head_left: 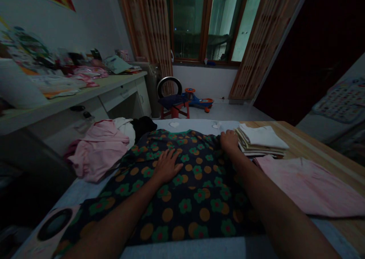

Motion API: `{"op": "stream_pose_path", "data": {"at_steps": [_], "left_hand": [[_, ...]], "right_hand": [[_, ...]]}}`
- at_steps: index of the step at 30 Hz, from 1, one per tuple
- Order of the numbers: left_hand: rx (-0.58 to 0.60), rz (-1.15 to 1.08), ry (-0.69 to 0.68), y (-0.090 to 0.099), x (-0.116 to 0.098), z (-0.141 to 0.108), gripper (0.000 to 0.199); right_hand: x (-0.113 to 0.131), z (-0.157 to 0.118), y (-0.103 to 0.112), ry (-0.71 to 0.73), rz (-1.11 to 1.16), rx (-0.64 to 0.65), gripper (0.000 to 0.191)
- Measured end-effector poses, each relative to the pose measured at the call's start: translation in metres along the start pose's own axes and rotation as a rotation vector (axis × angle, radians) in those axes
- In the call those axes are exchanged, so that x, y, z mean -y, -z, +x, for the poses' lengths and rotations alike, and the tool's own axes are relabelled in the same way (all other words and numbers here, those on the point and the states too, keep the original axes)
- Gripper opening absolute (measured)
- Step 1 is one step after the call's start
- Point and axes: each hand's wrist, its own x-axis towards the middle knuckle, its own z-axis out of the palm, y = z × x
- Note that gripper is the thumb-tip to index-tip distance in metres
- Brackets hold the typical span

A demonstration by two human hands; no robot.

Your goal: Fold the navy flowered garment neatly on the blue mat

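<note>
I log both grips open, holding nothing: left hand and right hand press flat, keeping the floral garment spread; folded clothes sit just right of it.

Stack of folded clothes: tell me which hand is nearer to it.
Right. The right hand rests on the far edge of the floral garment, just beside the stack of folded clothes; the left hand lies farther away, spread flat mid-garment.
</note>
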Motion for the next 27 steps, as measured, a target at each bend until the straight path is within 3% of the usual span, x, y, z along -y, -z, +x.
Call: {"op": "stream_pose_path", "data": {"at_steps": [3,7,9,13,17,22,27], "left_hand": [[-0.012,-0.009,-0.005,-0.002,0.001,0.0,0.062],[-0.012,-0.024,-0.012,-0.004,0.003,-0.001,0.062],[-0.009,-0.034,-0.009,-0.005,0.004,-0.001,0.062],[-0.023,-0.051,-0.013,-0.005,0.005,-0.001,0.061],[-0.005,-0.068,-0.009,-0.003,0.004,-0.001,0.061],[-0.009,-0.082,-0.009,-0.001,0.003,-0.001,0.06],[-0.009,-0.101,0.001,-0.002,0.004,-0.001,0.06]], "right_hand": [[0.008,0.012,0.008,0.026,-0.032,0.056,0.036],[0.039,0.036,0.013,0.131,0.135,0.144,0.043],[0.057,0.049,0.008,0.104,0.265,0.147,0.038],[0.079,0.065,-0.013,0.005,0.306,0.139,0.038],[0.081,0.069,-0.034,-0.066,0.308,0.172,0.034],[0.076,0.076,-0.046,-0.053,0.331,0.247,0.029],[0.078,0.076,-0.052,-0.063,0.353,0.172,0.032]]}}
